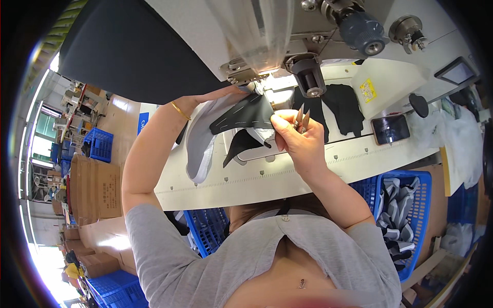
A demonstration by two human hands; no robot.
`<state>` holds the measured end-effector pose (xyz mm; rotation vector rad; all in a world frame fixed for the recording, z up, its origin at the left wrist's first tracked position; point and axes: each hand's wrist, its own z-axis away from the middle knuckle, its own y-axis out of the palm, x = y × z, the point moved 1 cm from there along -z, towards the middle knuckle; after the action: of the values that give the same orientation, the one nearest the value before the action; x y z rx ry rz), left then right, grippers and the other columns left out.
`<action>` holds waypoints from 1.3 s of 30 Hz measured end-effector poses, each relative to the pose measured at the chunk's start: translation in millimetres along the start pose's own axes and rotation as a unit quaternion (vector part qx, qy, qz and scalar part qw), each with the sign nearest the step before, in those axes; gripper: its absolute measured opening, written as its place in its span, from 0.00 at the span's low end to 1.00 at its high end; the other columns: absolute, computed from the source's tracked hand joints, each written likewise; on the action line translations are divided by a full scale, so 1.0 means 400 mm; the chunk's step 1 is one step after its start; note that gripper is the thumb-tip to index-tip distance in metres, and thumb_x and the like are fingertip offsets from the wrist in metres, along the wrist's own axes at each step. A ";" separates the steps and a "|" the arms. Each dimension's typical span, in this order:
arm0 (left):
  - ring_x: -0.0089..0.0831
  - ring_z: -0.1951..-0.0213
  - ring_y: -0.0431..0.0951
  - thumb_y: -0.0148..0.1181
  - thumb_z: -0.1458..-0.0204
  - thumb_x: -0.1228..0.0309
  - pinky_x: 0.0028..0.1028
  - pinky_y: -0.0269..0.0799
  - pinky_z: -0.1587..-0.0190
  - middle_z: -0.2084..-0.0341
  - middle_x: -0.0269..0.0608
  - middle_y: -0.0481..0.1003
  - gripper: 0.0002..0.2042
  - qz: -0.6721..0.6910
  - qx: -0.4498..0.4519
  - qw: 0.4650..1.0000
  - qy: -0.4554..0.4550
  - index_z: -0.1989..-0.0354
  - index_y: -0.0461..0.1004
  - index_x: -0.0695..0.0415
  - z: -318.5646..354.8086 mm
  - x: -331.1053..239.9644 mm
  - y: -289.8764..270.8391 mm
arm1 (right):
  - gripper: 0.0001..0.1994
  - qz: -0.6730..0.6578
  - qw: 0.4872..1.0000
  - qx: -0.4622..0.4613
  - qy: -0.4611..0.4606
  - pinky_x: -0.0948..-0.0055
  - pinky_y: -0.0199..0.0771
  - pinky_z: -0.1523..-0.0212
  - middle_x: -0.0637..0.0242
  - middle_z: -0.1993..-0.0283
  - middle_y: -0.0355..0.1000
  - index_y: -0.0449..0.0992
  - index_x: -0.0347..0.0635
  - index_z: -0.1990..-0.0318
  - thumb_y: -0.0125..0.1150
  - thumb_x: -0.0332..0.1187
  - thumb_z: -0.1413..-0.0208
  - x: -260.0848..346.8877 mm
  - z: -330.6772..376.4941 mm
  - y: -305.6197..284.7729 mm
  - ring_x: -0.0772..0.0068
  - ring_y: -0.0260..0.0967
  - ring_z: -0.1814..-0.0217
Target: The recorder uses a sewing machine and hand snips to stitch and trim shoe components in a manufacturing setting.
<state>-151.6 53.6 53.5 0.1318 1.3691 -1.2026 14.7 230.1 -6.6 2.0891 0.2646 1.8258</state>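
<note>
While the left hand reaches in at the near left side of the sewing machine, the right hand works in front of it, slightly to the right of the needle area. The fingertips of the left hand are partly hidden at the machine's lit needle area; whether they grip cannot be told. The right hand is closed around a pair of metal snips, with the two pointed blades projecting upward and slightly apart; its thumb and forefinger meet at the right edge of the black fabric piece.

The black fabric piece lies between both hands, directly in front of the machine. It is smooth and matte, tapers to the lower left, and carries short, pale, dash-like marks. A light grey fabric piece, soft and curved with a rounded lower end, hangs to its left, toward the table's front edge.

Right of the machine's needle area, black cut pieces lie flat on the white table, whose front strip bears a ruled scale. Farther right of the machine rests a dark, glossy, rectangular phone.
</note>
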 end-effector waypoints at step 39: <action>0.48 0.49 0.76 0.61 0.51 0.76 0.44 0.69 0.41 0.54 0.52 0.76 0.13 -0.305 -0.379 0.797 0.358 0.56 0.77 0.68 0.173 -0.044 0.288 | 0.06 0.051 0.998 -0.008 -0.043 0.84 0.59 0.81 0.74 0.81 0.69 0.77 0.35 0.65 0.60 0.30 0.41 -0.004 -0.004 0.024 0.88 0.64 0.80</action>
<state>-20.1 68.0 24.1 -0.5212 2.6238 -1.0307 12.1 220.9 -4.4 2.2005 0.1214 1.7820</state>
